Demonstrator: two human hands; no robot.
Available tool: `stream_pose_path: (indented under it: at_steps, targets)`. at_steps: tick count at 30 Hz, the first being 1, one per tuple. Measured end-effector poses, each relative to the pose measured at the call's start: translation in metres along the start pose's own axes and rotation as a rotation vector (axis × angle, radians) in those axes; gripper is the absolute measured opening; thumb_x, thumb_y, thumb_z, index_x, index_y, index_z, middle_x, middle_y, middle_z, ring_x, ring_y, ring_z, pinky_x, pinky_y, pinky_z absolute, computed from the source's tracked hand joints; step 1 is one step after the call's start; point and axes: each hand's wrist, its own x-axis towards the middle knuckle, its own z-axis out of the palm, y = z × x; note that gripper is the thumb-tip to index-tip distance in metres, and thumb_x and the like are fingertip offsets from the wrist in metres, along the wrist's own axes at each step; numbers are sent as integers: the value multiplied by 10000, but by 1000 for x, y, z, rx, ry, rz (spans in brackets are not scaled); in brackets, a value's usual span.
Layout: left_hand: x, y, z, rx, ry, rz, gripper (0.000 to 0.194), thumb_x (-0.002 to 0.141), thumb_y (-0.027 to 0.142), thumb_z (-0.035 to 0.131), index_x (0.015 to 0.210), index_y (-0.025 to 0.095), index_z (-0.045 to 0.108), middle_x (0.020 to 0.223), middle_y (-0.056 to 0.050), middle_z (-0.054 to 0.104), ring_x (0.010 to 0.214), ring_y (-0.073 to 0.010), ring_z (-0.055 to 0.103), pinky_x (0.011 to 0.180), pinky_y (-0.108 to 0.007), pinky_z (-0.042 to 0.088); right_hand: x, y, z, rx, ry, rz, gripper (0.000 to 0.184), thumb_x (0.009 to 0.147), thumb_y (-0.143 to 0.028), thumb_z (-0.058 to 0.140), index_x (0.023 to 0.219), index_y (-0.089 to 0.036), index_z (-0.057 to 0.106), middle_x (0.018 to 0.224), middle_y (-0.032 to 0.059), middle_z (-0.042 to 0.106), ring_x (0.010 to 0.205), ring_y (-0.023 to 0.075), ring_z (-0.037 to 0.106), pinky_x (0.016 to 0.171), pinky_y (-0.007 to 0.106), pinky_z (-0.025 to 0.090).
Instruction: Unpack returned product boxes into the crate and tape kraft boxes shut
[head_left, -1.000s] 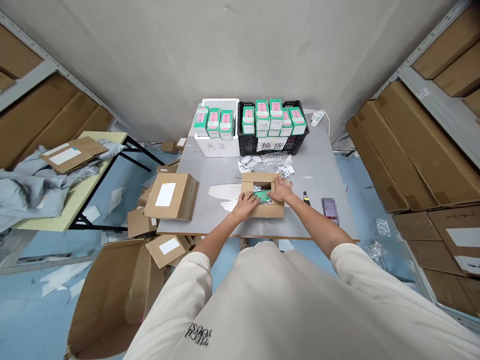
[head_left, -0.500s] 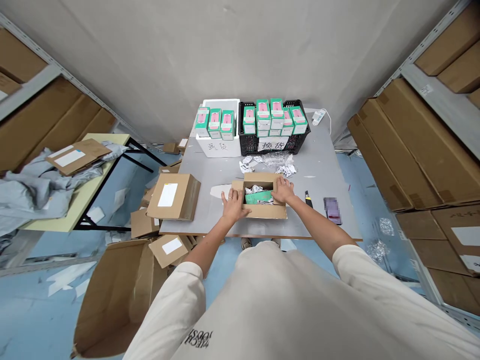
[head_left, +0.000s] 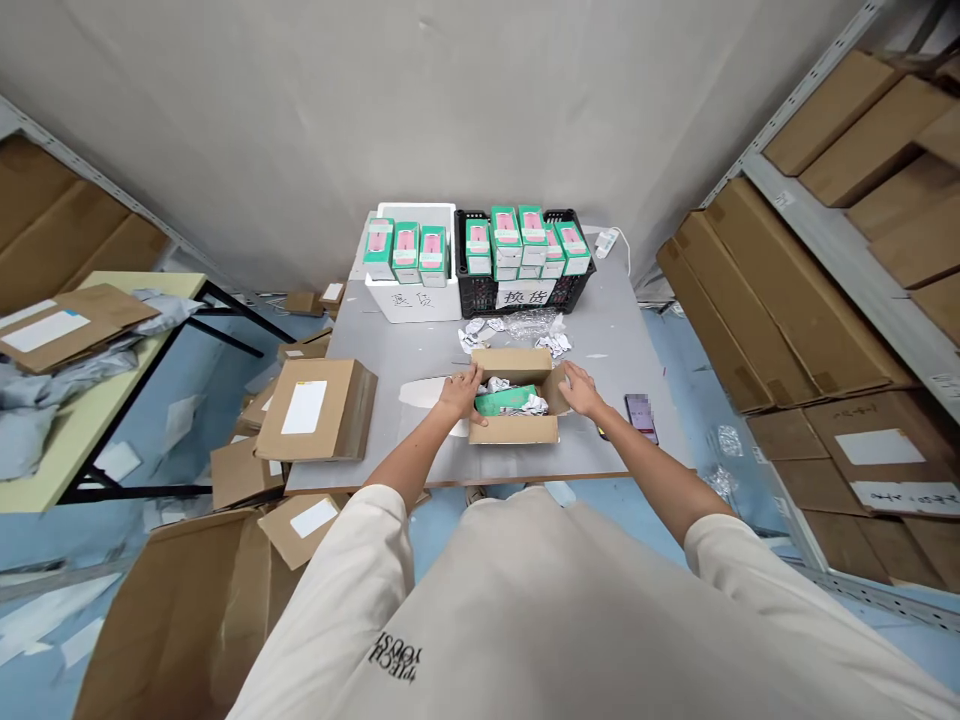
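An open cardboard box sits near the front of the grey table, its long flaps spread to the back and the front. Inside lies a green box, partly covered by crumpled paper. My left hand grips the left side of the cardboard box, fingers toward the back and thumb nearer the front. Its right flap is held by my right hand, fingers bent at the flap's edge. Just right of that hand lies a phone; a cutter is mostly hidden behind the right wrist.
Behind stand a white foam bin and a black crate, both holding green-and-pink boxes. Crumpled paper and bubble wrap lie before them. A closed carton is at the table's left. Shelves with cartons flank the right side.
My left hand has shifted from the front left corner up to the box's left side. My right hand has swung the right flap outward, showing more of the contents. The view has turned slightly right.
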Motion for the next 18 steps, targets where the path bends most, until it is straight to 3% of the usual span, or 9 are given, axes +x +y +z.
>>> stream_pose_path:
  at_steps: [5, 8, 10, 12, 14, 16, 18]
  targets:
    - [-1, -11, 8, -76, 51, 49, 1523, 517, 714, 871, 1652, 216, -14, 1712, -225, 26, 1444, -477, 354, 1109, -527, 350, -18, 25, 6, -11, -10, 268, 765, 947, -451, 381, 1620, -125, 220, 1609, 187, 386, 1446, 350, 391, 1139, 514, 359]
    - [-2, -17, 14, -132, 97, 80, 1508, 514, 712, 873, 1654, 209, 23, 1707, -234, 69, 1434, -475, 370, 1107, -520, 352, -21, 22, 12, -56, -85, 365, 789, 951, -498, 398, 1621, -130, 202, 1580, 205, 409, 1410, 355, 422, 1082, 497, 398]
    - [-3, -22, 19, -153, 124, 102, 1502, 511, 723, 868, 1655, 212, 39, 1710, -219, 87, 1432, -467, 370, 1111, -511, 351, -19, 11, 10, -107, -66, 341, 784, 944, -463, 427, 1618, -131, 202, 1574, 212, 404, 1399, 369, 412, 1071, 509, 384]
    - [-3, -26, 24, -170, 149, 115, 1494, 514, 733, 859, 1656, 227, 40, 1715, -198, 89, 1430, -456, 368, 1115, -500, 348, -13, -8, 5, -185, 23, 230, 748, 926, -373, 468, 1605, -146, 251, 1593, 204, 370, 1416, 384, 361, 1096, 530, 326]
    - [-4, -28, 28, -191, 167, 121, 1488, 521, 744, 850, 1657, 238, 32, 1719, -183, 83, 1431, -445, 364, 1116, -489, 346, -5, -34, -1, -278, 86, 28, 654, 904, -258, 493, 1543, -164, 396, 1603, 179, 361, 1446, 377, 299, 1137, 521, 248]
    - [-3, -30, 31, -208, 178, 128, 1488, 525, 754, 842, 1657, 236, 27, 1720, -180, 80, 1431, -437, 358, 1115, -481, 345, 6, -66, -3, -305, 11, -211, 505, 915, -210, 487, 1414, -184, 564, 1536, 159, 460, 1409, 362, 343, 1136, 492, 242]
    - [-3, -32, 33, -218, 188, 135, 1492, 527, 764, 836, 1657, 226, 25, 1718, -185, 86, 1431, -434, 356, 1116, -482, 342, 19, -98, 2, -296, -163, -429, 411, 930, -205, 497, 1314, -200, 645, 1411, 144, 579, 1314, 336, 444, 1095, 447, 300]
